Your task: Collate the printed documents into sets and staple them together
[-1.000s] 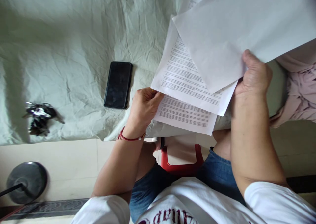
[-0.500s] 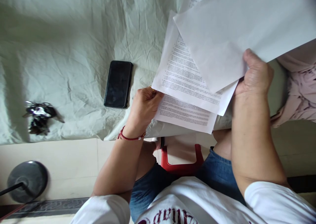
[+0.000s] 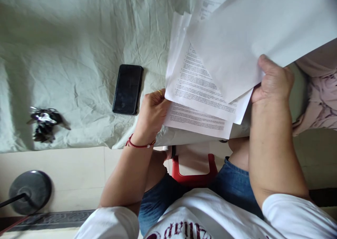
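Observation:
Several loose sheets of printed paper (image 3: 200, 88) lie fanned out over the near edge of a cloth-covered surface. My left hand (image 3: 154, 111), with a ring and a red string bracelet, pinches the left corner of these sheets. At the right, my right hand (image 3: 273, 79) is closed on the papers, its thumb on top of a large blank-looking white sheet (image 3: 263, 32). That sheet overlaps the printed ones and hides part of their text. Another printed sheet (image 3: 210, 5) shows beneath it at the top.
A black phone (image 3: 127, 89) lies on the wrinkled pale green cloth (image 3: 86, 39), left of my left hand. Farther left is a bunch of keys (image 3: 44, 123). Pink fabric (image 3: 321, 98) is at the right edge. Below are a red stool (image 3: 195, 178) and a round dark base (image 3: 31, 191).
The sheets at my left hand have shifted slightly, and more page edges now show at their upper left. My left hand has moved a little up and left. My right hand keeps its hold.

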A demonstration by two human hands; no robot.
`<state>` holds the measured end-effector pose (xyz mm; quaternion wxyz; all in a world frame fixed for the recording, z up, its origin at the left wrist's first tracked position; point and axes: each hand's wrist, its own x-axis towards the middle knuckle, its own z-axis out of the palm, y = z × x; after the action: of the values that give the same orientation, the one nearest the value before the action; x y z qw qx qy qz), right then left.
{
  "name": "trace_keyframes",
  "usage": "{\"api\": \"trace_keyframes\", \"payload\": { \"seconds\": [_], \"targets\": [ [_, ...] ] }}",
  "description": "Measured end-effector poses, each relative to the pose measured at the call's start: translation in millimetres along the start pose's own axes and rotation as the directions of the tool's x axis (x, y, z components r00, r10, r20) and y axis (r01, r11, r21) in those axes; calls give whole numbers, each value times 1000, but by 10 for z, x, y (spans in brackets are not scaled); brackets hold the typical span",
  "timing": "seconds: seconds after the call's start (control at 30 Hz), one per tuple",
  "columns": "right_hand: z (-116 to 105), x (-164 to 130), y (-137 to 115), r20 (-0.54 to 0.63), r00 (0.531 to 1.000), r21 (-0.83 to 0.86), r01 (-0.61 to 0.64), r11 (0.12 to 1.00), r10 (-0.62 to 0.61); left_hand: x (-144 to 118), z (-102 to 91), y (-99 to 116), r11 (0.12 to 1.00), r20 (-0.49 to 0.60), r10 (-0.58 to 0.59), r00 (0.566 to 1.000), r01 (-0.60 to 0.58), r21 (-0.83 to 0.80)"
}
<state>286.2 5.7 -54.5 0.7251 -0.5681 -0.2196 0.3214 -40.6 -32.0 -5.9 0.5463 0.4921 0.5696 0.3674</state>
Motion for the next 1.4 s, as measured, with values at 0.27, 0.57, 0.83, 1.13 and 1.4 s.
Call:
{"api": "trace_keyframes", "payload": {
  "seconds": [0.27, 0.57, 0.83, 1.13, 1.4],
  "targets": [
    [-6, -56, -83, -16, 997, -53, 80, 995, -81, 26, -7, -23, 994, 6, -17, 1000, 17, -111],
    [-104, -169, -275, 141, 990, -255, 30, 967, 7, 66, -5, -44, 983, -15, -34, 999, 31, -179],
    [-297, -111, -328, 160, 984, -351, -15, 936, 76, 29, 13, 17, 943, 161, -94, 982, 140, -303],
    [-287, -230, -436, 345, 913, -316, -103, 943, 215, 67, -5, 42, 942, 130, -132, 983, 165, -291],
    [-249, -346, -505, 462, 845, -315, -128, 940, 270, 127, 12, 45, 936, 40, -55, 998, 65, -346]
  ]
}}
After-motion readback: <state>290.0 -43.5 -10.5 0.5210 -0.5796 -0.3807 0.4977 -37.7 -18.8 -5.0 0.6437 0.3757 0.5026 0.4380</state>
